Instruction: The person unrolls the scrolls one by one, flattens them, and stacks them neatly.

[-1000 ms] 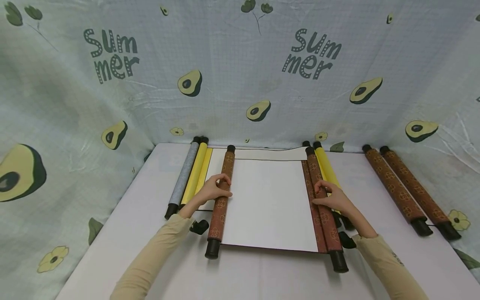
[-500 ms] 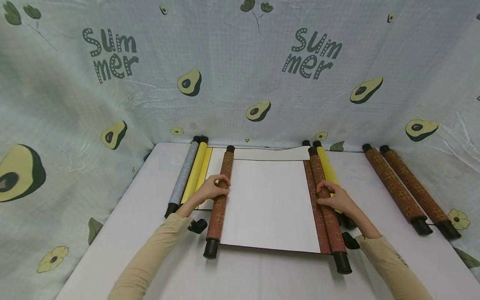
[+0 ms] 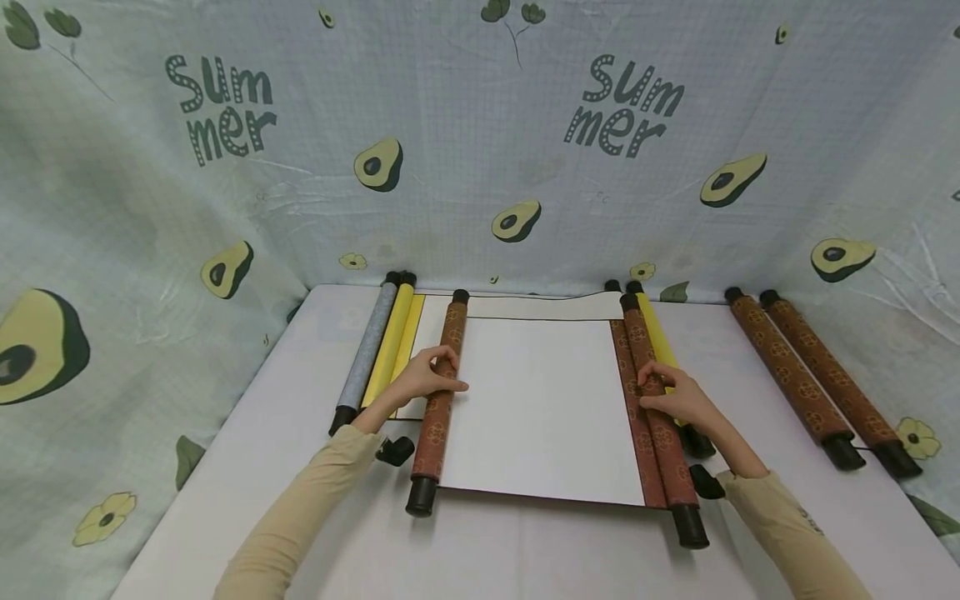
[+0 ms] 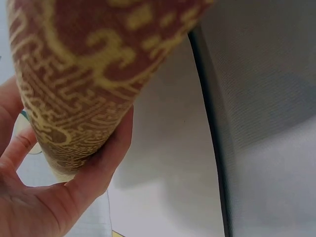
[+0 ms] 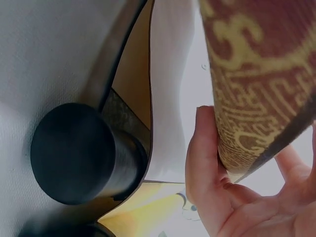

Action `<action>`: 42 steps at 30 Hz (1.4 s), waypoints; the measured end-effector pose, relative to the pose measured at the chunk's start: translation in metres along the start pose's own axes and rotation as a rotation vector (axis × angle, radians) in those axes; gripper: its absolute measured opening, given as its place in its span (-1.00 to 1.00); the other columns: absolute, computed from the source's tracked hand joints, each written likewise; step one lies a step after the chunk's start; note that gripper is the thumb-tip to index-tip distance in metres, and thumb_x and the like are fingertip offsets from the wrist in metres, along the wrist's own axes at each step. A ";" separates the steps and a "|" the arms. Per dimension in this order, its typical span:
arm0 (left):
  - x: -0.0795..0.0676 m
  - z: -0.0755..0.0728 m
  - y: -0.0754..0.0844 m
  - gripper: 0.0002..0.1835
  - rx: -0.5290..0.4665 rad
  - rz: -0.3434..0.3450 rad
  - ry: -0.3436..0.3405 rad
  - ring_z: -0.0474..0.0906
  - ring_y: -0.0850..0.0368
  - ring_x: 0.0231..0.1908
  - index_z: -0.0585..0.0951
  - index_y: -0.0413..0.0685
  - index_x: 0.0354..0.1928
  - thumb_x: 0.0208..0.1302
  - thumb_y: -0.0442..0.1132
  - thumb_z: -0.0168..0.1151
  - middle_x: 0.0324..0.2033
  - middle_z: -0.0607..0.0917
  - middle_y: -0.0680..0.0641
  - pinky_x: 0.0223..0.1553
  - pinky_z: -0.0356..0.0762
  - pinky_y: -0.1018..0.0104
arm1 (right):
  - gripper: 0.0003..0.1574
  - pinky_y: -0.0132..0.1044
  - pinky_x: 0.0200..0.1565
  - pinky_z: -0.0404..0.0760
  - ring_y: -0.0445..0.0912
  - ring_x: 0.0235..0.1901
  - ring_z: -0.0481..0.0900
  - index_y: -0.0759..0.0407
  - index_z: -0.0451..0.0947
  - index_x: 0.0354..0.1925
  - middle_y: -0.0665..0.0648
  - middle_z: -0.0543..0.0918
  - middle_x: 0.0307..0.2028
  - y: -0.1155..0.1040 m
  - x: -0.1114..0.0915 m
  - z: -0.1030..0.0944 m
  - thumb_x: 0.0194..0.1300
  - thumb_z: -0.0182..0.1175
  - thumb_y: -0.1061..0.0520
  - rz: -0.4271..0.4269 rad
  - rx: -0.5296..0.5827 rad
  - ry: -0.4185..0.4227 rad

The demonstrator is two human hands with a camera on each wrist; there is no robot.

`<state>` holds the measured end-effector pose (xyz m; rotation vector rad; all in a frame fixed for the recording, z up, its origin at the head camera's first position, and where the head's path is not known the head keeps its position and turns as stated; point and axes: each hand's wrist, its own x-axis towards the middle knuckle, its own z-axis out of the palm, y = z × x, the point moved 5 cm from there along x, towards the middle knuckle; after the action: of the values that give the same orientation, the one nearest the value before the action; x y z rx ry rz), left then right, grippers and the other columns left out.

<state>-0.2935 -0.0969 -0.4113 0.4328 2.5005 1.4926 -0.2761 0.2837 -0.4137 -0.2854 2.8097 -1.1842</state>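
A brown patterned scroll lies part unrolled, its white paper (image 3: pixel 540 408) spread between two rolls with black end knobs. My left hand (image 3: pixel 422 381) holds the left roll (image 3: pixel 432 442) around its middle, thumb on the paper side; the left wrist view shows this roll (image 4: pixel 94 59) close up between thumb and fingers. On the other side my right hand (image 3: pixel 681 398) holds the right roll (image 3: pixel 670 458), and in the right wrist view the thumb (image 5: pixel 200 148) presses against its patterned cover. A brown border strip (image 3: pixel 636 417) shows beside the right roll.
Under and behind the scroll lie other scrolls: a grey roll (image 3: pixel 367 350) and a yellow roll (image 3: pixel 392 350) at left, another yellow roll (image 3: pixel 657 333) at right. Two brown rolls (image 3: pixel 787 367) lie at the far right. A black object (image 3: pixel 396 451) sits near the left wrist.
My right hand and the right roll have shifted a little to the right, and the white paper spans slightly wider. The left hand and its roll have barely moved.
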 end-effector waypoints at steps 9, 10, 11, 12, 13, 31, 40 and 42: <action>-0.002 -0.004 -0.003 -0.70 0.006 0.048 -0.021 0.22 0.19 -0.62 0.44 -0.32 -0.28 -0.07 -0.42 0.31 -0.32 0.46 -0.21 -0.57 0.26 0.38 | -0.68 -0.28 -0.41 0.26 0.00 -0.35 0.32 0.25 0.39 -0.25 0.26 0.43 -0.19 -0.002 -0.009 0.000 -0.03 0.24 0.23 0.010 0.021 -0.014; -0.002 -0.005 -0.004 -0.71 0.004 0.047 -0.024 0.23 0.18 -0.60 0.44 -0.32 -0.27 -0.07 -0.43 0.30 -0.29 0.47 -0.23 -0.56 0.26 0.38 | -0.68 -0.29 -0.42 0.26 -0.01 -0.36 0.31 0.25 0.39 -0.25 0.26 0.43 -0.19 -0.002 -0.009 0.000 -0.02 0.24 0.23 0.011 0.021 -0.013; -0.002 -0.005 -0.004 -0.70 0.007 0.037 -0.025 0.25 0.17 -0.58 0.44 -0.32 -0.25 -0.06 -0.43 0.29 -0.26 0.47 -0.23 -0.56 0.27 0.38 | -0.69 -0.29 -0.42 0.26 -0.02 -0.38 0.31 0.24 0.40 -0.26 0.25 0.43 -0.20 -0.002 -0.010 0.001 -0.02 0.23 0.23 0.013 0.019 -0.012; -0.003 -0.006 -0.005 -0.70 0.008 0.024 -0.024 0.27 0.16 -0.55 0.45 -0.32 -0.24 -0.06 -0.43 0.27 -0.23 0.48 -0.24 -0.56 0.28 0.37 | -0.70 -0.29 -0.42 0.26 -0.03 -0.39 0.31 0.24 0.40 -0.26 0.25 0.44 -0.20 -0.002 -0.011 0.001 -0.02 0.23 0.23 0.013 0.016 -0.009; -0.003 -0.006 -0.005 -0.70 0.014 0.014 -0.023 0.29 0.14 -0.51 0.46 -0.32 -0.22 -0.05 -0.43 0.26 -0.19 0.48 -0.24 -0.54 0.30 0.37 | -0.71 -0.29 -0.42 0.26 -0.03 -0.39 0.30 0.23 0.41 -0.27 0.24 0.44 -0.20 -0.002 -0.011 0.001 -0.02 0.23 0.23 0.013 0.013 -0.007; -0.011 -0.011 -0.007 -0.76 0.040 0.010 -0.006 0.28 0.17 -0.52 0.50 -0.31 -0.32 -0.03 -0.34 0.29 -0.39 0.51 -0.17 -0.48 0.30 0.37 | -0.71 -0.27 -0.38 0.26 -0.01 -0.33 0.32 0.21 0.43 -0.32 0.20 0.48 -0.26 -0.001 -0.020 0.002 -0.02 0.29 0.15 0.000 -0.019 -0.003; -0.010 -0.014 -0.009 -0.66 0.082 0.017 -0.006 0.22 0.17 -0.56 0.48 -0.28 -0.32 -0.15 -0.34 0.40 -0.44 0.47 -0.11 -0.50 0.25 0.37 | -0.65 -0.26 -0.33 0.25 0.01 -0.27 0.32 0.20 0.43 -0.32 0.20 0.48 -0.22 0.001 -0.018 0.003 -0.06 0.34 0.11 0.006 -0.034 -0.016; -0.010 -0.015 -0.008 -0.67 0.084 0.021 -0.010 0.24 0.17 -0.56 0.47 -0.29 -0.31 -0.14 -0.37 0.38 -0.39 0.49 -0.14 -0.51 0.27 0.37 | -0.66 -0.25 -0.32 0.26 0.02 -0.26 0.33 0.20 0.43 -0.31 0.21 0.48 -0.21 0.000 -0.018 0.002 -0.04 0.33 0.13 -0.002 -0.032 -0.017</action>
<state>-0.2905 -0.1164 -0.4114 0.4803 2.5660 1.3931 -0.2583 0.2862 -0.4149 -0.2991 2.8160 -1.1328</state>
